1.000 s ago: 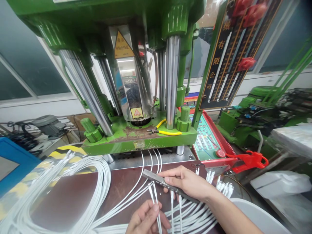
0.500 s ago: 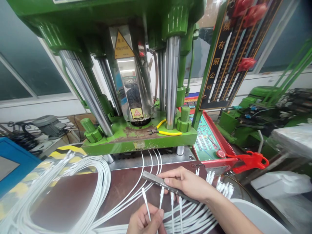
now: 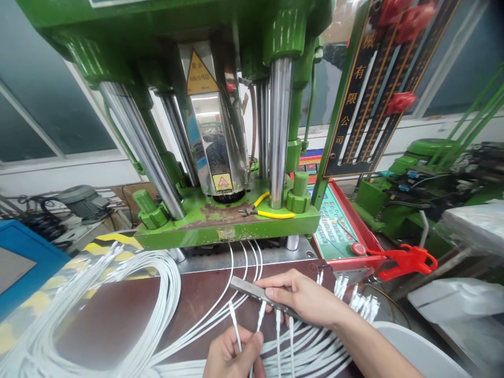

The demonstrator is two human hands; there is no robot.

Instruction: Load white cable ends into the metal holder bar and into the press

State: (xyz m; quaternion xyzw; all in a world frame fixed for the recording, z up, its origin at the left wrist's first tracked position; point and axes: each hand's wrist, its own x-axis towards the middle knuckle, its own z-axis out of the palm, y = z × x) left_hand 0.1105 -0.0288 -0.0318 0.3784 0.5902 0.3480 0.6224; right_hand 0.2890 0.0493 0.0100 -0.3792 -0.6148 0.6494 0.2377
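My right hand (image 3: 305,298) grips a dark metal bar (image 3: 250,287) from above, over the brown work surface. White cables with moulded plug ends (image 3: 279,317) stand along the bar's near edge; whether each one is seated in it I cannot tell. Below the bar, my left hand (image 3: 235,353) is closed, thumb and finger pinching a white cable (image 3: 260,316) whose tip meets the bar. Another white cable (image 3: 233,314) rises from the same hand, its tip apart from the bar. Several more white cables (image 3: 252,262) run out from under the green press (image 3: 236,231).
A large coil of white cables (image 3: 169,294) lies at the left. Yellow-handled cutters (image 3: 275,214) rest on the press base. Right of it sit a control panel (image 3: 329,220) and a red air gun (image 3: 409,262). Cable ends (image 3: 364,305) bunch near a pale round tub (image 3: 409,346).
The view has shifted very slightly. Both hands keep their grips, and the bar and cables stay almost where they were.
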